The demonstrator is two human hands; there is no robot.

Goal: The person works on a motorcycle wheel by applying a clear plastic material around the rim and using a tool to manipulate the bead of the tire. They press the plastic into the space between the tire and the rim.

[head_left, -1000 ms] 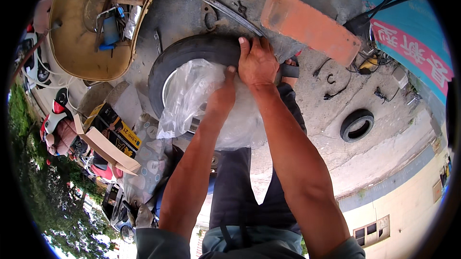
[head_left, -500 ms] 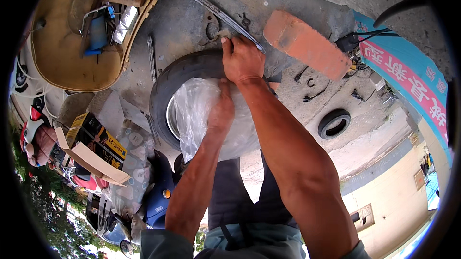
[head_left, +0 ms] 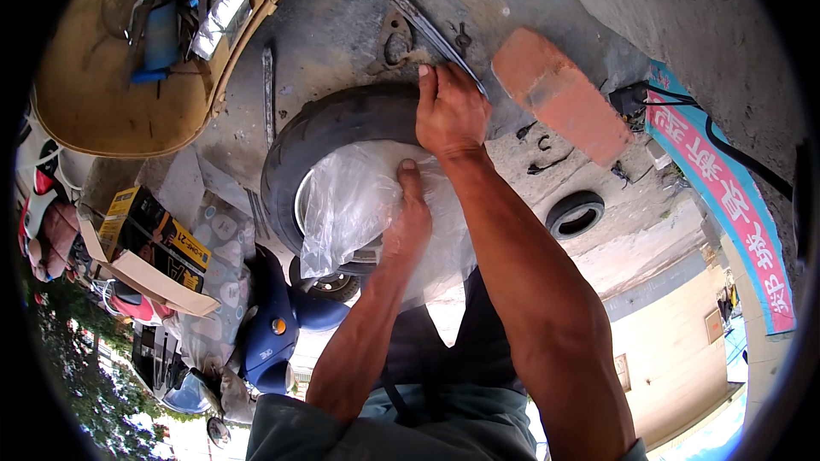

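Observation:
A wheel with a black tyre (head_left: 299,140) stands in front of me, clear plastic bag (head_left: 342,196) draped across its side. My left hand (head_left: 408,217) is closed on the bag over the wheel; its thumb shows, while most of its fingers are hidden. At the tyre's far right edge, my right hand (head_left: 455,111) is closed round the tread, fingertips mostly out of sight. A metal tyre lever (head_left: 410,12) lies on the ground just beyond that hand. Near it are a rusty metal plate (head_left: 395,40) and a small key-like piece (head_left: 462,37).
To the right are an orange-red brick (head_left: 559,93) and a smaller tyre (head_left: 575,215). A tan tub (head_left: 111,132) with tools stands at far left, a second lever (head_left: 268,93) beside it. An open cardboard box (head_left: 158,243) and blue scooter (head_left: 272,324) are at left.
My view has shifted slightly, moving the surroundings in the picture. My left hand, blurred before, now shows sharply on the bag. My right hand keeps its place at the tyre's edge.

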